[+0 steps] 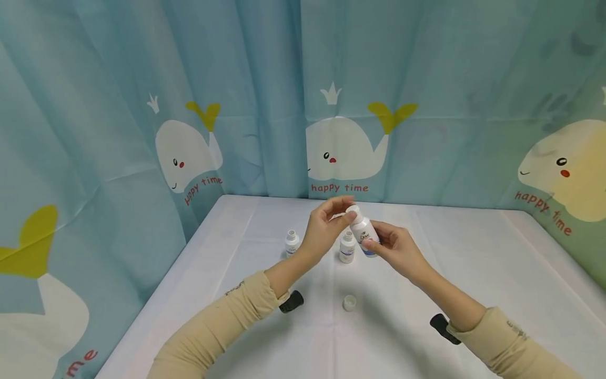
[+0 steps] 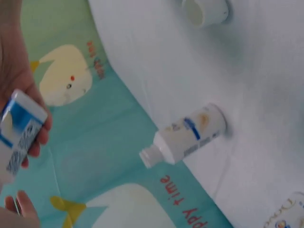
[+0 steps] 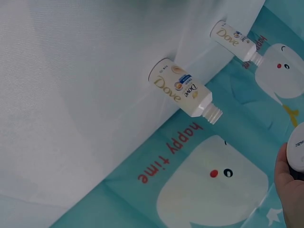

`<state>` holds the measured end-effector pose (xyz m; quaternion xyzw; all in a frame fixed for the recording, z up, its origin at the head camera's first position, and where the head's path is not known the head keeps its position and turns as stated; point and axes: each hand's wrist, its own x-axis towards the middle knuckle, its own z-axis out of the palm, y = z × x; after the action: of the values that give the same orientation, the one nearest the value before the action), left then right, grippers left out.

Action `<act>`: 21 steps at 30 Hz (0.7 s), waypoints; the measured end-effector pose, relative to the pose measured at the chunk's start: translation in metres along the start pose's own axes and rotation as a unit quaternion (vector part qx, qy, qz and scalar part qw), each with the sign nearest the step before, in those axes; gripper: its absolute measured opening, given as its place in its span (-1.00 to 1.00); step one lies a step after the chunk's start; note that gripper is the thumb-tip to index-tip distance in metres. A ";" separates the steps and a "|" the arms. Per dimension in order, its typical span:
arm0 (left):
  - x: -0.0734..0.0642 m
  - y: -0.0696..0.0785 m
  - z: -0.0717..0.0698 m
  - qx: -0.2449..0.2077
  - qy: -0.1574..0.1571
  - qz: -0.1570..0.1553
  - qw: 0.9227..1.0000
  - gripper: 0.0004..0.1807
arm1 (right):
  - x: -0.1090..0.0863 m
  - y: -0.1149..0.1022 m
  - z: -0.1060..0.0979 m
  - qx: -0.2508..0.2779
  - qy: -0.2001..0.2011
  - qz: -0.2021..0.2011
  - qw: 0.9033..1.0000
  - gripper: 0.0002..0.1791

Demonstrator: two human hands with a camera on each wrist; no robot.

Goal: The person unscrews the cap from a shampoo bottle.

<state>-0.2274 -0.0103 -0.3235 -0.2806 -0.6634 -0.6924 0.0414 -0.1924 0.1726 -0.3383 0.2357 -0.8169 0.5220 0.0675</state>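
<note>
My right hand (image 1: 397, 250) grips a white Dove bottle (image 1: 363, 231) with a blue lower part, tilted above the table. The left hand (image 1: 324, 226) is at its top, thumb and fingers around the white cap (image 1: 354, 212). From the left wrist, the bottle's blue end (image 2: 23, 118) shows in the right hand, with left fingertips (image 2: 26, 204) below. A round white end (image 3: 297, 148) with small print appears at the right wrist view's edge. Two uncapped Dove bottles stand behind: one (image 1: 347, 248) near the held bottle, another (image 1: 292, 242) left of it.
A loose white cap (image 1: 349, 302) lies on the white tablecloth (image 1: 303, 342) in front of the hands. Black wrist-worn pieces show by the left sleeve (image 1: 222, 316) and the right sleeve (image 1: 511, 337). A blue whale-print curtain (image 1: 265, 105) borders the table.
</note>
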 end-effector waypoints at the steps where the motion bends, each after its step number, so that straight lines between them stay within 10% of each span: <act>1: 0.000 0.001 -0.002 -0.007 -0.011 0.000 1.000 -0.62 | 0.000 -0.001 0.000 0.000 -0.002 0.000 1.000 -0.52; 9: 0.004 0.005 -0.018 -0.049 -0.134 -0.016 0.990 -0.57 | 0.001 -0.005 0.001 0.000 -0.004 0.009 1.000 -0.51; 21: 0.000 0.002 -0.016 -0.018 -0.102 -0.005 0.995 -0.61 | 0.000 -0.006 0.000 -0.001 -0.017 0.018 1.000 -0.50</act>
<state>-0.2320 -0.0258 -0.3213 -0.3471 -0.6531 -0.6721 -0.0355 -0.1901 0.1701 -0.3336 0.2300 -0.8228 0.5179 0.0442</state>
